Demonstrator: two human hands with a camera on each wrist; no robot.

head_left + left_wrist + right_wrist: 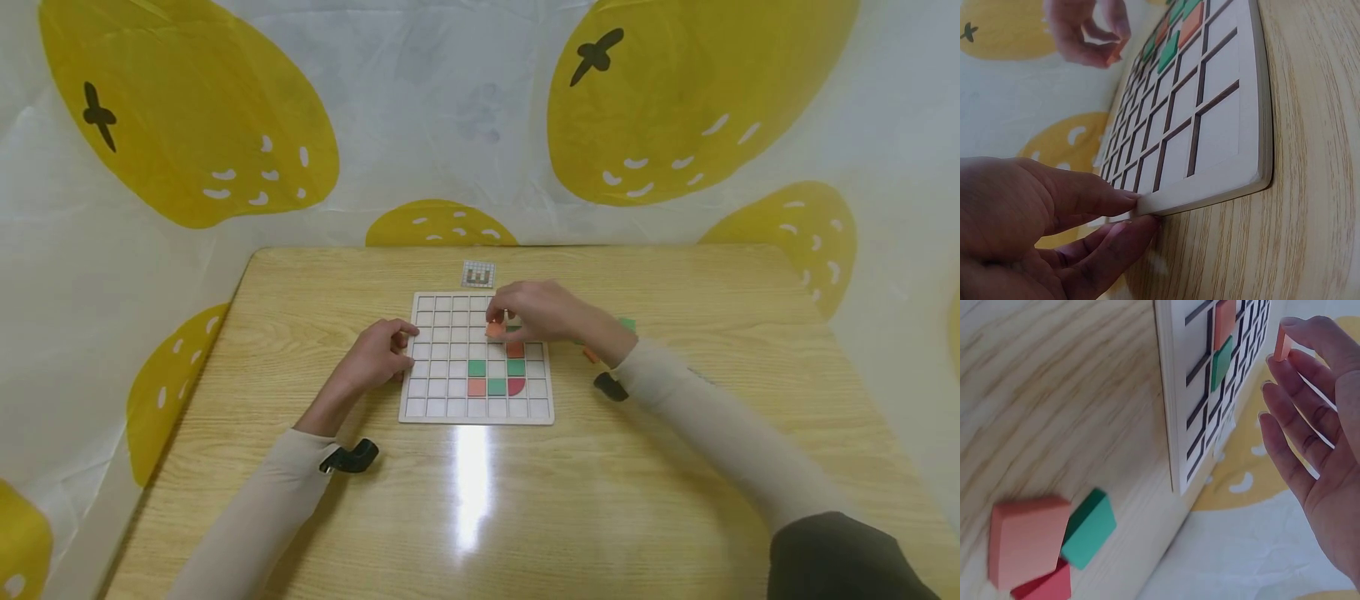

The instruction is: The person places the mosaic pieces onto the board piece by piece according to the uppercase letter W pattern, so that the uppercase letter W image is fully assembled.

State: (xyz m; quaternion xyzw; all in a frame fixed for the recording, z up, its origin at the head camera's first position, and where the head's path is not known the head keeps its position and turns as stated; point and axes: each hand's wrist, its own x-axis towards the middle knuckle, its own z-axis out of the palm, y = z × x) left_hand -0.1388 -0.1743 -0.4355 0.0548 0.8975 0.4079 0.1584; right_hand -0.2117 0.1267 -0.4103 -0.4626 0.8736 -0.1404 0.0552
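A pale grid board [437, 407] lies flat on the wooden table. My left hand [378, 354] rests at its left side, thumb and fingertips touching the edge; in the left wrist view the fingertips [1125, 240] sit right at the rim. Over the upper right part of the grid, my right hand [542, 310] pinches an orange square tile [1283, 344] between thumb and finger, its other fingers spread. Set in the cells are green tiles [477, 367], orange tiles [477, 387] and a red round-cornered tile [516, 387]. The right hand hides some cells.
A small pattern card [477, 273] lies behind the board. Right of the board, partly under the right forearm, are loose tiles: orange [1029, 540], green [1089, 528] and red [1047, 584]. A fruit-print sheet [442, 117] hangs behind the table [330, 533].
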